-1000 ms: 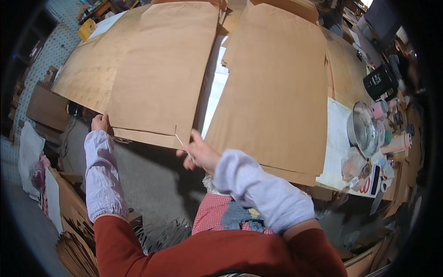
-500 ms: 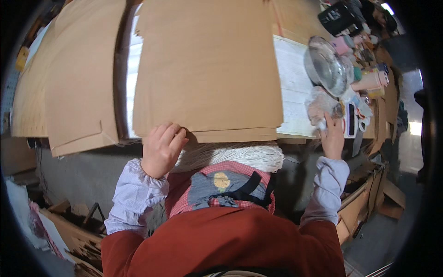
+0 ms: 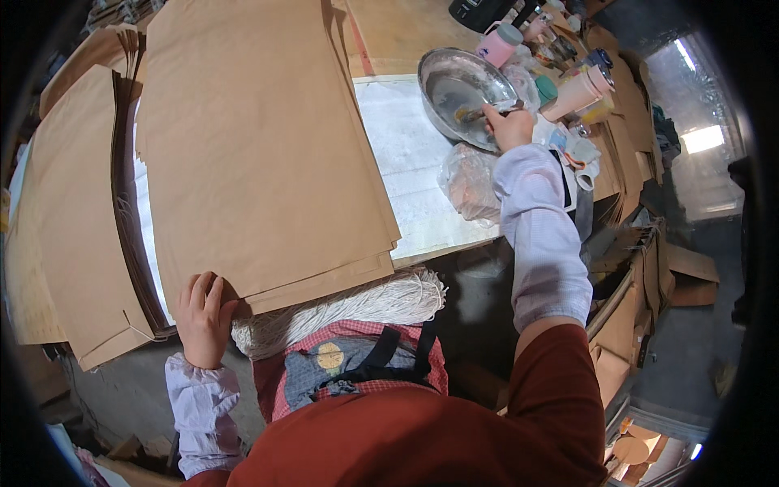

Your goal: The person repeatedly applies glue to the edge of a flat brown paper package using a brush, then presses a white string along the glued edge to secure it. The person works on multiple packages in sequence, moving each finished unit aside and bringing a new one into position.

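Note:
My left hand [image 3: 203, 318] lies with fingers stretched over the near left corner of a stack of large brown paper sheets [image 3: 260, 154]. At the right of the table, my right hand [image 3: 510, 128] is closed around what looks like a brush [image 3: 471, 115]. Its yellowish tip is inside a round metal bowl [image 3: 432, 89], which holds something greyish; the fingers partly hide the handle. Beside the bowl, nearer to me, is a crumpled clear plastic bag [image 3: 473, 185]. A hank of white string [image 3: 349, 307] hangs along the table's front edge below the paper stack.
Another brown paper stack [image 3: 85, 211] stands on the left, tied with string. Behind the bowl are a pink jar [image 3: 497, 47], a pink tumbler [image 3: 578, 93] and a black container [image 3: 479, 12]. A phone [image 3: 562, 174] lies by my right sleeve. Cardboard [image 3: 625, 325] leans at the lower right.
My right hand has gone from the plastic bag to the bowl and now grips the brush. The view has turned right. My left hand stays at the paper stack's corner.

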Demonstrator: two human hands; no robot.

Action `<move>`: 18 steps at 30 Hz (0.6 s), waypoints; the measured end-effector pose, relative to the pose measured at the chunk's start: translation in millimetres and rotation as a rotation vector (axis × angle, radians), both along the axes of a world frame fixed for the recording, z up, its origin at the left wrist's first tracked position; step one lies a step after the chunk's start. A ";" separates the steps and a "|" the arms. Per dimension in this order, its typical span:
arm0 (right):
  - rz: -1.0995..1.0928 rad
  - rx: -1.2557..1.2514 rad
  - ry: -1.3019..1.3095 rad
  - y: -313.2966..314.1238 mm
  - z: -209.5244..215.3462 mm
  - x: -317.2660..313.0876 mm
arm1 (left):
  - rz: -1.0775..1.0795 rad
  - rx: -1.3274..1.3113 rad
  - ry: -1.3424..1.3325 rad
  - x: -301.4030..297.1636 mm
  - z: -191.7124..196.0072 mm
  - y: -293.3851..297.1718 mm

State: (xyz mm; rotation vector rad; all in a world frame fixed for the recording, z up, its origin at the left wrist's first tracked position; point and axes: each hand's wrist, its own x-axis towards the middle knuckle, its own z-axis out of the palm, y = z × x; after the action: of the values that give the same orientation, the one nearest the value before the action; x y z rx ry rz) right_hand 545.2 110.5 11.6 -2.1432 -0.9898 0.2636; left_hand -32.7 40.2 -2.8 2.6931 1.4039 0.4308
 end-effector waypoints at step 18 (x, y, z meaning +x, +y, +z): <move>0.004 0.273 0.246 -30.5 80.8 -47.9 | -0.162 -0.281 -0.129 -8.6 -80.0 -91.0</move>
State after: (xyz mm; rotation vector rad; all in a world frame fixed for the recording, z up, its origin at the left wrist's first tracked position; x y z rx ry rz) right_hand 497.3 80.0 92.4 -1.8120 -0.8359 0.3631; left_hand -41.3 -50.8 -82.8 2.4789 1.1094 0.3574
